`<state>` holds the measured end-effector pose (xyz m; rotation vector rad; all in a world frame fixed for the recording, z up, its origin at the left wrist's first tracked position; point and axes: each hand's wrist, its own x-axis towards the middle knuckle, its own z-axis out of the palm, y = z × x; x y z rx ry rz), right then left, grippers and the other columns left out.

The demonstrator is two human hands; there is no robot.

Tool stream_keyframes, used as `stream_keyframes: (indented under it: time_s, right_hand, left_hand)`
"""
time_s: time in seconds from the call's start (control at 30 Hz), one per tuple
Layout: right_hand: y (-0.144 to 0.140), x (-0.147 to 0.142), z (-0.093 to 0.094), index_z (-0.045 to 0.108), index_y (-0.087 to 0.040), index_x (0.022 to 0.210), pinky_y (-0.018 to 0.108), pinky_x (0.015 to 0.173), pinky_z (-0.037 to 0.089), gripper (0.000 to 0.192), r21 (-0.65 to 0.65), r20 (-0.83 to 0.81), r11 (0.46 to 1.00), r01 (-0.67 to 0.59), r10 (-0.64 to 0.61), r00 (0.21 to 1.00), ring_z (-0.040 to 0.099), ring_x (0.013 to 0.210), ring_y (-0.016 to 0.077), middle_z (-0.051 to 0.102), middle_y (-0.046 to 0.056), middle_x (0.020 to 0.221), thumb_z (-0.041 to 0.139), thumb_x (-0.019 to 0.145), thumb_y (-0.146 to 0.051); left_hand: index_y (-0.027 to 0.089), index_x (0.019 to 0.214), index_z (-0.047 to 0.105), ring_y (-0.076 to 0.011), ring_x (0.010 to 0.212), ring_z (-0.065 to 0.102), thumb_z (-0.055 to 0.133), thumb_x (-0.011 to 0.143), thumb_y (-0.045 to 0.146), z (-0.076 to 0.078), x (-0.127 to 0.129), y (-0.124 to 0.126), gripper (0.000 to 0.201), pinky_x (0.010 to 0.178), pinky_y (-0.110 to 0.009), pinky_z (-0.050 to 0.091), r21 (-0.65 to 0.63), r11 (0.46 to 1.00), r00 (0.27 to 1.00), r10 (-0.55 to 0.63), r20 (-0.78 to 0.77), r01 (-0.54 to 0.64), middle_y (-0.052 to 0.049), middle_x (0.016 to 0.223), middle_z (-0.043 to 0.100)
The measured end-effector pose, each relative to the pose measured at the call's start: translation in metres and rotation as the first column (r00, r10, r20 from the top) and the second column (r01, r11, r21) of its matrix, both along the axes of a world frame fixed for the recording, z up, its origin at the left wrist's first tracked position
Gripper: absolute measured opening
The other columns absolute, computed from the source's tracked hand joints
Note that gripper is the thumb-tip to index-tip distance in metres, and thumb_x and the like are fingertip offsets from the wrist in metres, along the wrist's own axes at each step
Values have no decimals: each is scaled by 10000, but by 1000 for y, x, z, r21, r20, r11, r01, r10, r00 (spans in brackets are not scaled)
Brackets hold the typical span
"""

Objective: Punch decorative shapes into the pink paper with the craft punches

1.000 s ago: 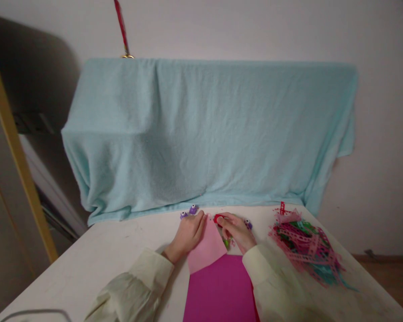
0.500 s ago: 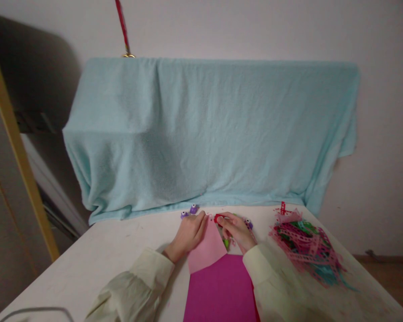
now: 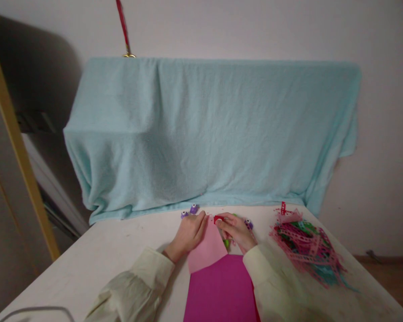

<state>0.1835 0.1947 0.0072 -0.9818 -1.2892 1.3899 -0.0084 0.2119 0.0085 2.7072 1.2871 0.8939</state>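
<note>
Right hand (image 3: 235, 231) gripped small red punch (image 3: 218, 219) at far corner of light pink paper (image 3: 206, 247). Left hand (image 3: 189, 233) lay flat, released, pressing paper's left edge. Paper's long axis ran toward person, on white table (image 3: 114, 259).

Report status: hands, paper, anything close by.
Left hand flat on light pink paper. Right hand shut on red punch at paper's edge. Purple punches close behind, scrap pile to the right.

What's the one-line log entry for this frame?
left hand: flat on pink paper | right hand: on red punch | table
</note>
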Motion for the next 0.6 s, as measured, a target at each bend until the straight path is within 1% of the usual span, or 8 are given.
stream_keyframes:
  time_s: [0.13,0.3,0.43,0.6]
  right_hand:
    - [-1,1,1,608,-142,985,168,349,204,452,-18,29,999,-32,33,999,451,427,55,589,-16,670,766,679,-433]
    - [-3,5,3,622,-145,972,167,366,242,439,-36,52,994,-104,105,993,450,446,56,590,-14,671,779,664,-416]
    - [-3,5,4,631,-145,961,171,377,255,454,-53,94,991,-121,125,988,458,457,65,584,-17,647,801,633,-411]
    - [-4,2,8,645,-136,930,179,397,269,485,-55,98,990,-128,132,986,472,474,72,582,-15,643,822,584,-427]
  left_hand:
    - [191,883,458,-187,631,580,257,999,284,1,-1,0,249,635,-287,377,4,1000,1000,-1,12,1,-27,673,580]
    - [194,890,447,-185,627,569,245,1002,293,2,-1,1,251,630,-285,372,-7,1000,1000,-8,-21,8,-23,674,574]
    - [193,892,444,-183,647,568,246,1002,298,3,-1,0,249,646,-284,379,-28,999,998,-40,-45,39,-29,693,577]
    - [191,900,451,-181,637,552,241,1001,296,4,1,-1,256,637,-283,372,-36,996,993,-86,-77,84,-26,678,564]
